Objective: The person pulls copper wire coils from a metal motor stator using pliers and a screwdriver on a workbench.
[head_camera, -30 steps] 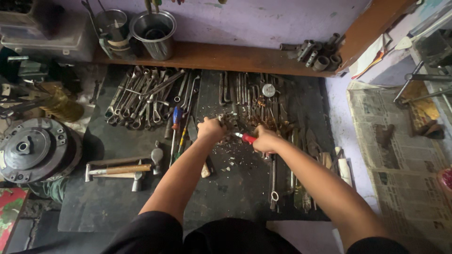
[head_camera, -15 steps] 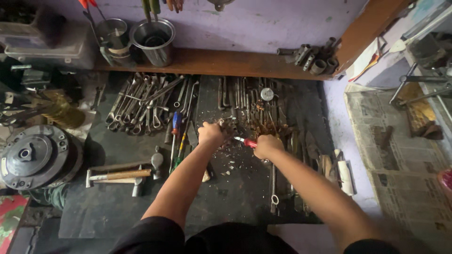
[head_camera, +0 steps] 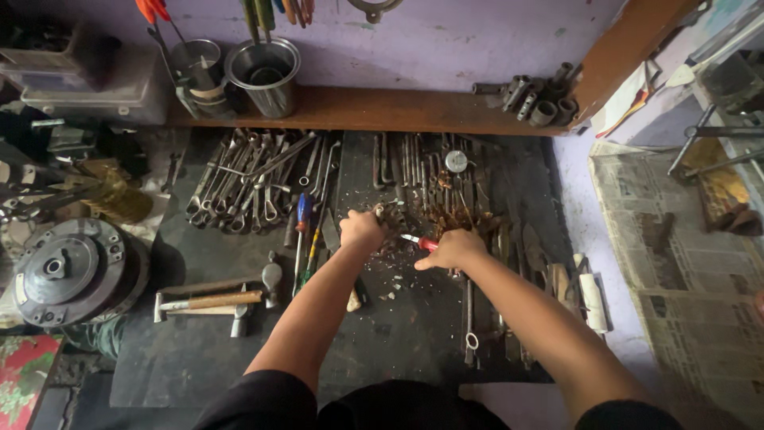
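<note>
Over a dark mat [head_camera: 199, 342] my left hand [head_camera: 360, 229] is closed around a small rusty metal part [head_camera: 389, 213] near the mat's middle. My right hand [head_camera: 450, 249] grips a red-handled tool [head_camera: 424, 243] whose metal tip points left toward that part. The two hands are a few centimetres apart. Pale chips and scraps [head_camera: 392, 280] lie on the mat just below them. Rusty brown debris [head_camera: 454, 216] sits right behind my right hand.
Spanners [head_camera: 239, 179] lie in a heap at the back left, rods and files [head_camera: 414, 159] at the back middle. Two hammers [head_camera: 215, 301] lie at the left, a round clutch plate [head_camera: 72, 271] beyond them. Steel cups [head_camera: 265, 68] and sockets [head_camera: 537, 99] stand on a wooden shelf. Newspaper [head_camera: 676, 263] covers the right.
Both hands have stayed together on the part and tool with small shifts; the view has drifted slightly, so everything sits a little lower and to the right.
</note>
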